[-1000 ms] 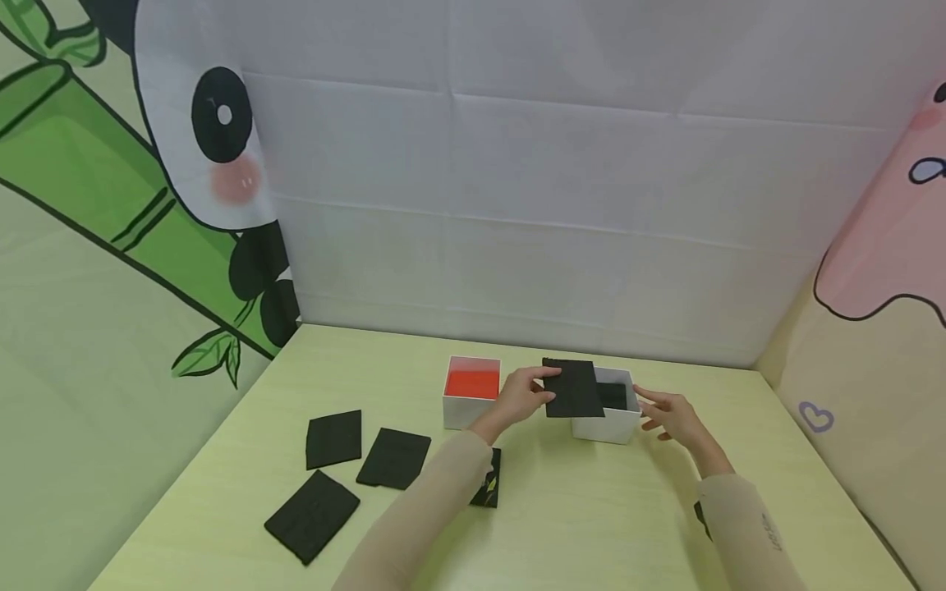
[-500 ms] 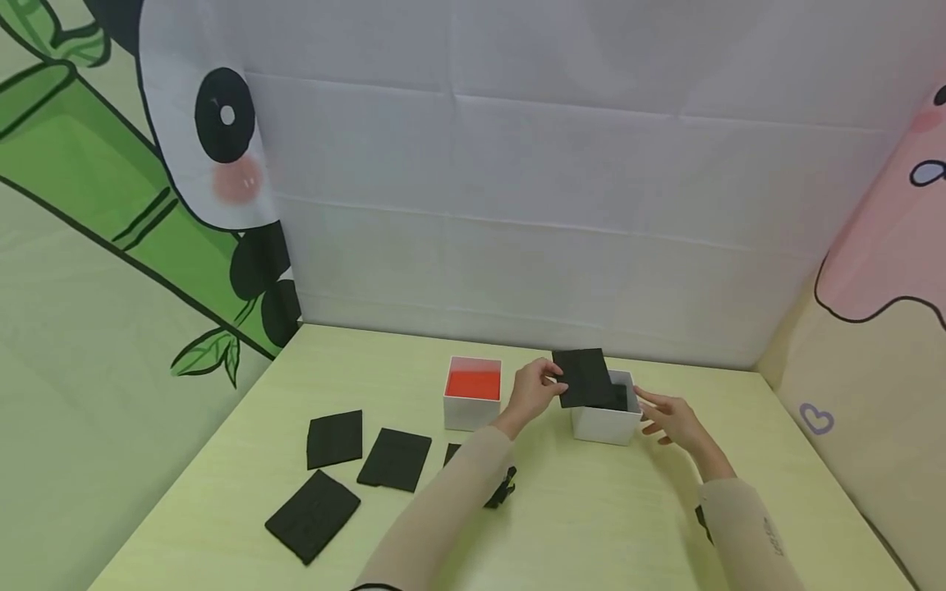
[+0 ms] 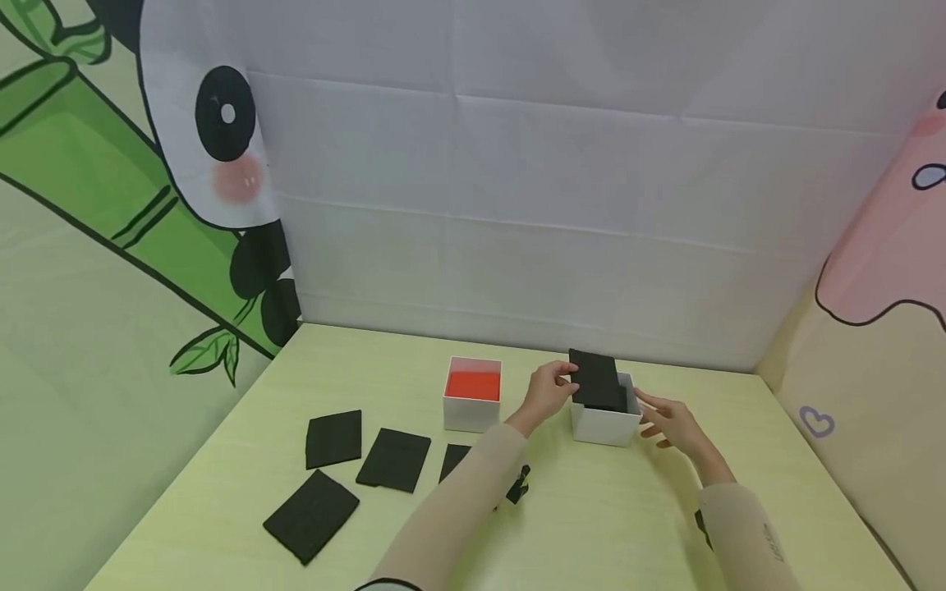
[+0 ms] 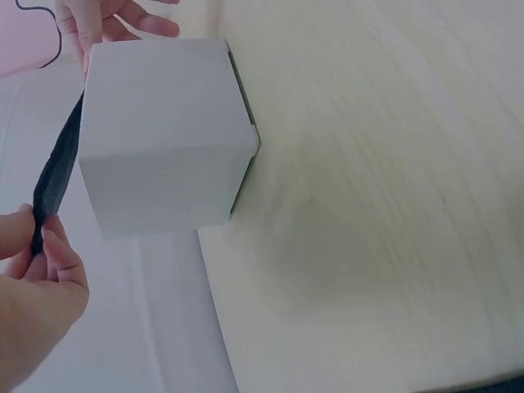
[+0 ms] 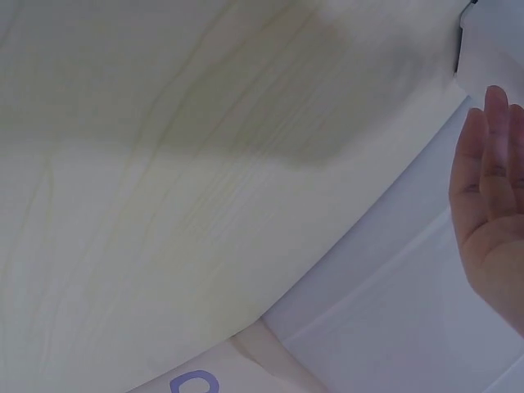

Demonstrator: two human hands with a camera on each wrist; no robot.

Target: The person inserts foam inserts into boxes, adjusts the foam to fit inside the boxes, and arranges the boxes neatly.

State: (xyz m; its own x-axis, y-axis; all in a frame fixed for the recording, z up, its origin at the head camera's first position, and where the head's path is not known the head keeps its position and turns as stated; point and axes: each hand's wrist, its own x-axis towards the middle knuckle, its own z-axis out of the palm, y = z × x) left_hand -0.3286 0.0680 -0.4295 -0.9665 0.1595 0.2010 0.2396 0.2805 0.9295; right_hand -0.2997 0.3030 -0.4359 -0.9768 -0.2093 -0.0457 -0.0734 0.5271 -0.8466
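Note:
My left hand (image 3: 547, 396) pinches the left edge of a thin black square sheet (image 3: 595, 379), thumb on one face and fingers on the other. The sheet hangs tilted over the opening of the right white box (image 3: 604, 427), hiding much of it; something dark shows inside. In the left wrist view, the sheet (image 4: 56, 176) is seen nearly edge-on beside the box (image 4: 164, 115), its far end at the box's top edge. With fingers extended, my right hand (image 3: 674, 420) touches the right side of that box. The right wrist view has the hand (image 5: 495, 217) with the fingers nearly straight.
Left of the hands stands a second white box (image 3: 471, 414) with red contents (image 3: 473, 385). Several black squares lie on the table's left half, among them one (image 3: 334, 439) and another (image 3: 311, 517). One more (image 3: 454, 458) is partly under my left forearm. A white cloth backdrop (image 3: 517, 271) rises behind.
My left hand has moved right and slightly away from me, carrying the black sheet from the box's left side to over its opening. The right hand stays at the box.

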